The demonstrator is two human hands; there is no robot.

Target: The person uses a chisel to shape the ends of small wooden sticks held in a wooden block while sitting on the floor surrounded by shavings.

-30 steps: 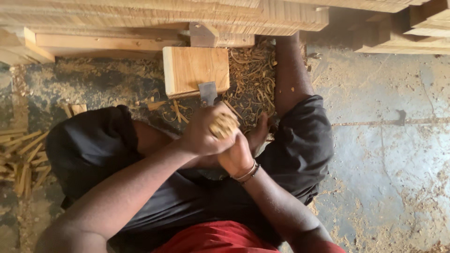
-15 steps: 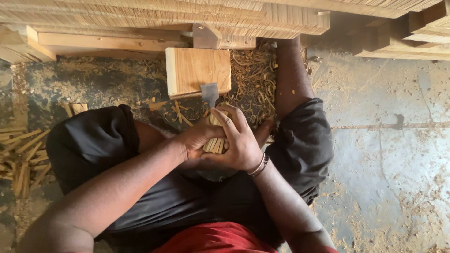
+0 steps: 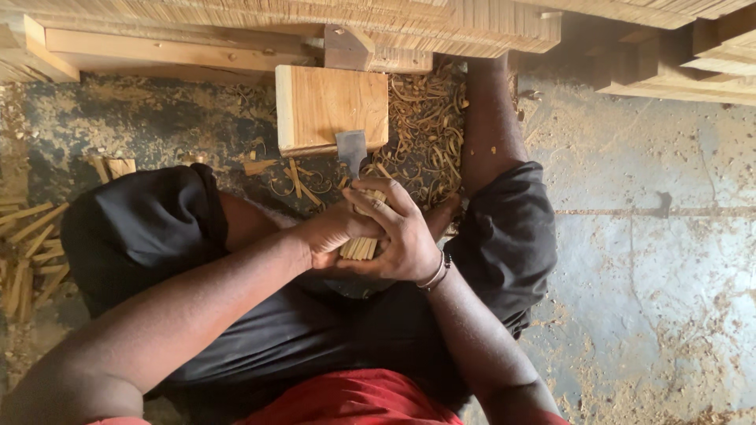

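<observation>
My left hand [image 3: 335, 232] and my right hand [image 3: 402, 236] are wrapped together around a bundle of thin pale wooden sticks [image 3: 358, 248] over my lap. The stick ends show between the palms. A flat metal blade [image 3: 351, 149] pokes up just above the hands, resting against the near edge of a light wooden block [image 3: 327, 106] on the ground. My right wrist wears a bracelet [image 3: 435, 273]. I sit with knees apart in black shorts [image 3: 142, 228]; my right leg [image 3: 488, 118] stretches toward the block.
Curled wood shavings [image 3: 421, 130] litter the ground beside the block. Loose split sticks [image 3: 27, 252] lie at far left. Stacked planks [image 3: 315, 24] run along the top, more timber [image 3: 693, 55] at top right. Dusty concrete floor [image 3: 654, 275] on the right.
A second ago the left hand held the bundle high by the blade. Both hands have since closed around the sticks and lowered them slightly toward my lap.
</observation>
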